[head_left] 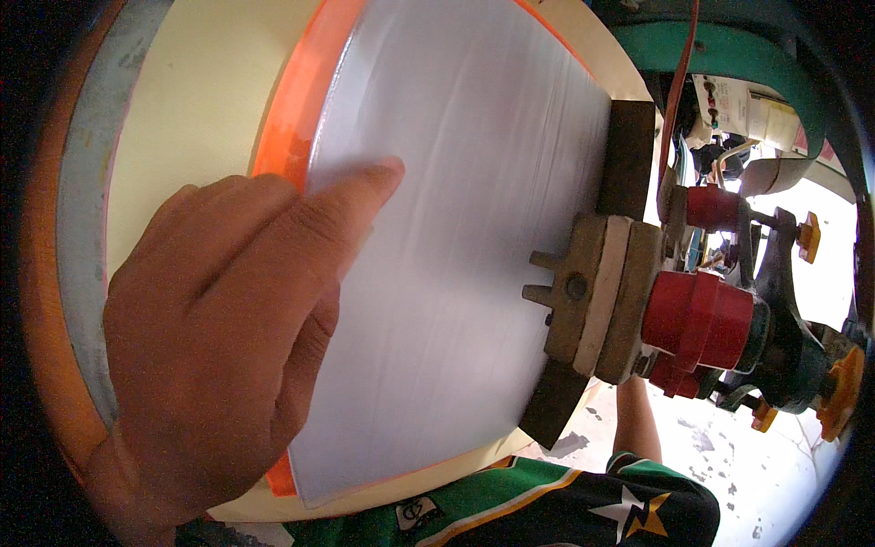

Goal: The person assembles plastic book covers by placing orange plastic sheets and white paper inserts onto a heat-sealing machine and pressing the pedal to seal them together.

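Left hand (223, 328): index finger extended over glossy silver-grey sheet (456, 237), perhaps steadying it; grip unclear.
Right hand: hidden.
Red-and-brown metal clamp (629, 301): at sheet's edge, likely for support.

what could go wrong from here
The left hand, angled across the glossy grey sheet, might smudge or crease it. The sheet could slip out of line with the orange layer showing along its edge. Should the dark bar move, it might drag or scratch the surface.
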### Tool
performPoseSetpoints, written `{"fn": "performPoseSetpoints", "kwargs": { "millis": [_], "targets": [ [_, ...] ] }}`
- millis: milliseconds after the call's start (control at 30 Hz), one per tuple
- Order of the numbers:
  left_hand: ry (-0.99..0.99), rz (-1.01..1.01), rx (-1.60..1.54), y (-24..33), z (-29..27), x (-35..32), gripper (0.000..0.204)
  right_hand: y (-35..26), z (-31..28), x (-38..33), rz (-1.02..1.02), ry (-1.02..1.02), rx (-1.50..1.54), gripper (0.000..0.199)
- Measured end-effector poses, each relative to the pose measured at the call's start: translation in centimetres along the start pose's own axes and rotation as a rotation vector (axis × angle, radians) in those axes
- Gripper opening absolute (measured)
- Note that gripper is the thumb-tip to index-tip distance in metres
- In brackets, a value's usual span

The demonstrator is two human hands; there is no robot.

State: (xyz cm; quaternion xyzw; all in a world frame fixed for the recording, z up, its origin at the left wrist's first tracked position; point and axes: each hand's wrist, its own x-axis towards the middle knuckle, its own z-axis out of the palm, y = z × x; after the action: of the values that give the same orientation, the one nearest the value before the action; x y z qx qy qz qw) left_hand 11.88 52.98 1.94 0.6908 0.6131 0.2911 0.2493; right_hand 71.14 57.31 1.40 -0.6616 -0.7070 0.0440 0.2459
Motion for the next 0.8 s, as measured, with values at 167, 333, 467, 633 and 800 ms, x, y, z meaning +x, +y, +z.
{"fn": "performPoseSetpoints", "kwargs": {
  "millis": [167, 333, 467, 633, 800],
  "targets": [
    [0.031, 0.018, -0.026, -0.4, 0.4, -0.1, 0.031, -0.3, 0.3, 0.3, -0.004, -0.009, 0.005, 0.028],
    [0.043, 0.036, -0.033, -0.2, 0.4, 0.1, 0.031, -0.4, 0.4, 0.6, -0.003, -0.001, 0.008, 0.028],
    [-0.008, -0.026, -0.022, 0.5, -0.2, -0.2, 0.030, -0.8, 1.6, 1.0, -0.013, -0.009, 0.045, 0.028],
    [0.089, 0.078, -0.095, -0.8, 1.7, 0.3, 0.029, -1.3, 1.6, 0.7, -0.009, 0.026, 0.047, 0.028],
    [0.081, 0.016, -0.161, -0.2, 2.1, 0.9, 0.031, -2.5, 2.8, 2.0, 0.002, 0.036, 0.148, 0.028]
  ]
}}
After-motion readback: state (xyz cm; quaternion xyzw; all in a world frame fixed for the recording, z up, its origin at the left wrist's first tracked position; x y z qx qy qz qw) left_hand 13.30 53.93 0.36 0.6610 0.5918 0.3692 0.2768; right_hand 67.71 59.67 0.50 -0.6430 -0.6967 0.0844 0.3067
